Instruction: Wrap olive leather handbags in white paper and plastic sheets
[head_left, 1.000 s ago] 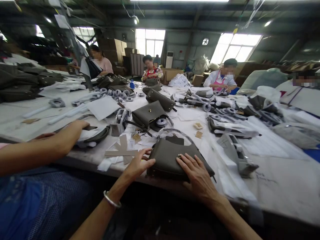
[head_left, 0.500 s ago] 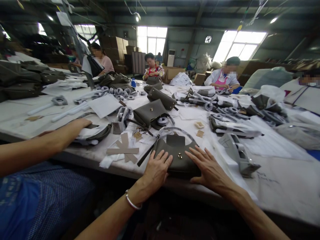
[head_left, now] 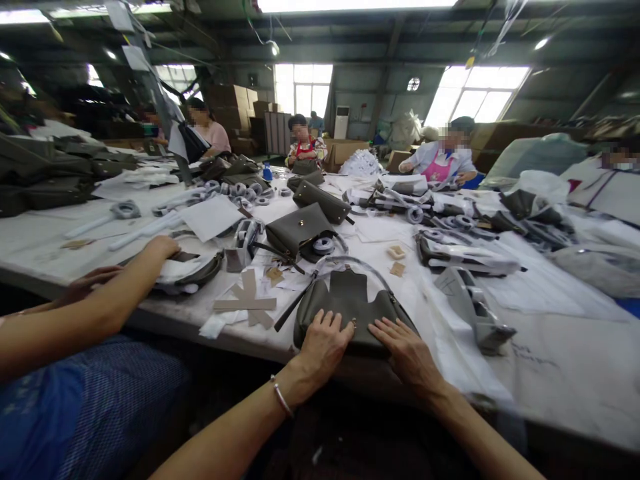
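A dark olive handbag (head_left: 364, 310) lies at the table's near edge, its flap (head_left: 349, 290) folded up away from me and a small gold clasp (head_left: 355, 323) on its front. Flat on the front left of the clasp rests my left hand (head_left: 324, 348), fingers stretched out. My right hand (head_left: 406, 352) presses on the right part of the bag with its fingers extended. Behind the flap arches the bag's wrapped handle (head_left: 345, 261). A loose strap (head_left: 290, 312) trails off to the left.
At left, a co-worker's arm (head_left: 107, 287) reaches to another bag (head_left: 207, 270). Card strips (head_left: 245, 301) lie left of my bag. More olive bags (head_left: 300, 230) are behind it. A grey wrapped piece (head_left: 467, 307) stands to the right on the white table (head_left: 560, 347).
Both hands have slid inward and lower on the bag, nearer the clasp. The bag looks spread wider, with its front tipped toward me. The view has tilted slightly upward.
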`<state>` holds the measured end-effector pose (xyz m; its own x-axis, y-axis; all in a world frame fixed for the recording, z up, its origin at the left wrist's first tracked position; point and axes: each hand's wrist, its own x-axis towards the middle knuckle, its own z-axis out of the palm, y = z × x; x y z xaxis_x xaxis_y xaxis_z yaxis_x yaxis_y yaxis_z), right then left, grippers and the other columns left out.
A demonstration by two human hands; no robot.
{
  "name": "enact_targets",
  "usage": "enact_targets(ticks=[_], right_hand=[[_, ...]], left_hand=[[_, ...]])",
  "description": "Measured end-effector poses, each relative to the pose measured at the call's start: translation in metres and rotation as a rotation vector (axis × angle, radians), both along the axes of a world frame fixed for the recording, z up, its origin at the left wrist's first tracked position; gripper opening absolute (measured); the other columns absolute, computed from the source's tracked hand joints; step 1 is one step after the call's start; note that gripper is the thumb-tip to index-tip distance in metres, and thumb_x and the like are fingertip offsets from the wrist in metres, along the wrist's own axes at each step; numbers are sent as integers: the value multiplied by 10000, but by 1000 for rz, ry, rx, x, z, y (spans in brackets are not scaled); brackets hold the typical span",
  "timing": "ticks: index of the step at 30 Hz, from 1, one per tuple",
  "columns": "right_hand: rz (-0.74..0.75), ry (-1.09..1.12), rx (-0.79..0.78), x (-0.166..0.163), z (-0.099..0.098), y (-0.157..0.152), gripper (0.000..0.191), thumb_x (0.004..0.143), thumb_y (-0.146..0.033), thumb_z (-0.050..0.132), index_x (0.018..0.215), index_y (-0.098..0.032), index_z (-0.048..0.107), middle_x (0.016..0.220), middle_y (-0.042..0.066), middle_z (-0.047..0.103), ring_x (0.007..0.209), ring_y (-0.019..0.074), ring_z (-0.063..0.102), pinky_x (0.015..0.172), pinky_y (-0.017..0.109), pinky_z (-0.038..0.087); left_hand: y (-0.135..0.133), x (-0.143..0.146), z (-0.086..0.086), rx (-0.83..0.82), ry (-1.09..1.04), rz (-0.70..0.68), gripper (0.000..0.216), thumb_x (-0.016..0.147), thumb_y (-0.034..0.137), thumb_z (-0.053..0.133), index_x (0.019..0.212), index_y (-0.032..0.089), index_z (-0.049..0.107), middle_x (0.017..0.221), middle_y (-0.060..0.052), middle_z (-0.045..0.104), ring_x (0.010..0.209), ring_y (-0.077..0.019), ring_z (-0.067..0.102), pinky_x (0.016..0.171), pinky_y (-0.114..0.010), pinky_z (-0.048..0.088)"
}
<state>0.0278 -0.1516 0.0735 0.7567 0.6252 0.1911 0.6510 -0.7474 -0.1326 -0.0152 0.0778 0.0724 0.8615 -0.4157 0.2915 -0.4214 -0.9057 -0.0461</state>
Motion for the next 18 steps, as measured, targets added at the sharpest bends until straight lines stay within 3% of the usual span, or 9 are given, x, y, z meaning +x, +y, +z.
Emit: enact_targets(ticks=[3,5,8,13,18], right_hand=[[52,109,0,2,24,8,454,791,-140,596,1236,-217,648,1273,81,650,1212,281,580,1070,476,416],[82,168,30,8,45,19,339,875,-253,569,1199,-234,668,1190,66,696,1119,253,636,994,401,476],[84,167,-24,23,68,43,313,904,-210,520,1177,-210,673,1131,91,711,1029,236,666,890,325,500],[248,290,-286,47,77,75,229,826,-127,540,907,-190,745,901,85,744,876,221,685,730,254,465],[394,452,-313,68,79,81,241,732,-96,599,891,-196,752,788,27,737,714,152,647,608,202,409]], left_hand=[[1,-3,-19,17,-151,-22,353,965,182,480,1312,197,538,1220,-136,637,1118,-254,616,974,-428,474],[4,-6,-28,5,-230,-37,370,966,172,473,1332,185,521,1262,-139,621,1144,-251,608,989,-414,472],[9,-7,-35,-15,-293,-64,362,969,157,446,1321,163,528,1266,-141,623,1136,-238,618,993,-401,479],[13,-6,-41,-52,-343,-119,317,974,134,393,1234,129,573,1240,-149,640,1145,-219,617,1004,-395,484],[14,-7,-43,-109,-395,-169,301,986,147,368,1178,139,599,1178,-122,668,1120,-205,628,990,-377,505]])
